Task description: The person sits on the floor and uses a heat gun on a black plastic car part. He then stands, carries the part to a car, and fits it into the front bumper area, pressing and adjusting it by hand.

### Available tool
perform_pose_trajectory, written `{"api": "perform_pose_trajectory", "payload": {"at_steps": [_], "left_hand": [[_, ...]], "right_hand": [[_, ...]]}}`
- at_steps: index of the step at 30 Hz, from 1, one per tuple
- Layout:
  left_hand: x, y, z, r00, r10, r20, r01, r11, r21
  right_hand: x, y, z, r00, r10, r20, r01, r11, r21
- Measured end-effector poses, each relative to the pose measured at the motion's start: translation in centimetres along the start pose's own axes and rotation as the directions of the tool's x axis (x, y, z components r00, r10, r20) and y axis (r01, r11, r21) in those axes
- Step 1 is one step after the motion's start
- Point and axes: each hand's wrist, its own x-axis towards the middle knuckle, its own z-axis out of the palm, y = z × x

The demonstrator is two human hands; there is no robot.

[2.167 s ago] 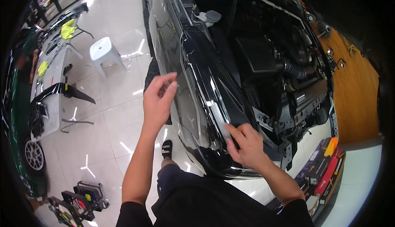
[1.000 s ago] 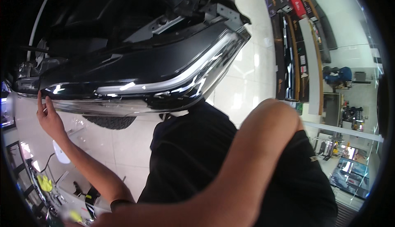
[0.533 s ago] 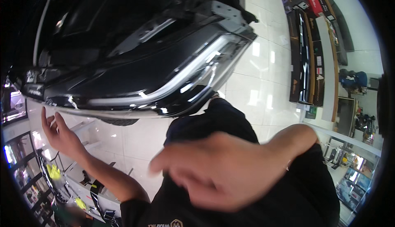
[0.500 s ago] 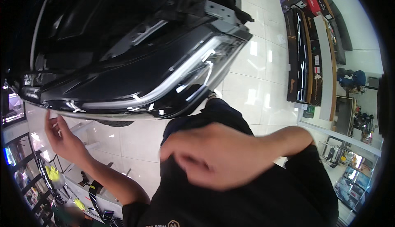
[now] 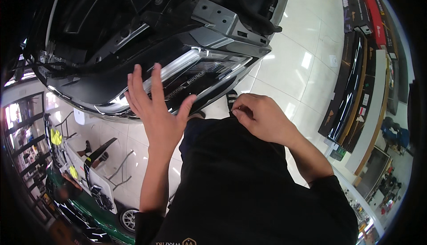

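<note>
A large headlight with a clear lens and a bright light strip sits at the corner of a black car. Over the headlight's near part, my left hand is raised with fingers spread and holds nothing; I cannot tell whether its fingertips touch the lens. Close in front of my body, to the right of the headlight, is my right hand. Its fingers are curled and pressed together, and whatever may lie between them cannot be made out.
The car's engine bay is exposed at the far left. Long boxes are stacked along the right. At lower left are a white table, a person beside it, and a green car. Pale tiles cover the floor.
My left hand has moved right from the car's front edge to over the headlight, fingers now spread. My right hand has moved farther from my body and to the right. The view has shifted.
</note>
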Motion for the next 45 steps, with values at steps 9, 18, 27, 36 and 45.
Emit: {"api": "perform_pose_trajectory", "payload": {"at_steps": [9, 18, 27, 36, 45], "left_hand": [[0.2, 0.9, 1.8, 0.977, -0.151, -0.151, 0.152, 0.988, -0.009], [0.0, 0.7, 1.3, 0.980, -0.170, -0.104, 0.174, 0.984, 0.026], [0.1, 0.8, 2.5, 0.964, -0.184, -0.190, 0.193, 0.981, 0.027], [-1.1, 1.5, 1.6, 0.957, -0.251, -0.142, 0.261, 0.964, 0.052], [-5.3, -1.2, 3.3, 0.658, -0.659, -0.365, 0.427, 0.725, -0.540]], "right_hand": [[1.3, 1.8, -1.5, 0.991, -0.120, 0.063, 0.114, 0.989, 0.093], [3.2, 3.7, -3.4, 0.969, -0.068, -0.239, 0.055, 0.997, -0.062], [2.7, 3.6, -2.5, 0.985, -0.023, -0.170, 0.012, 0.998, -0.067], [2.5, 4.5, -1.7, 0.967, -0.131, -0.219, 0.068, 0.960, -0.273], [2.1, 3.6, -0.1, 0.991, -0.099, -0.095, 0.050, 0.907, -0.418]]}}
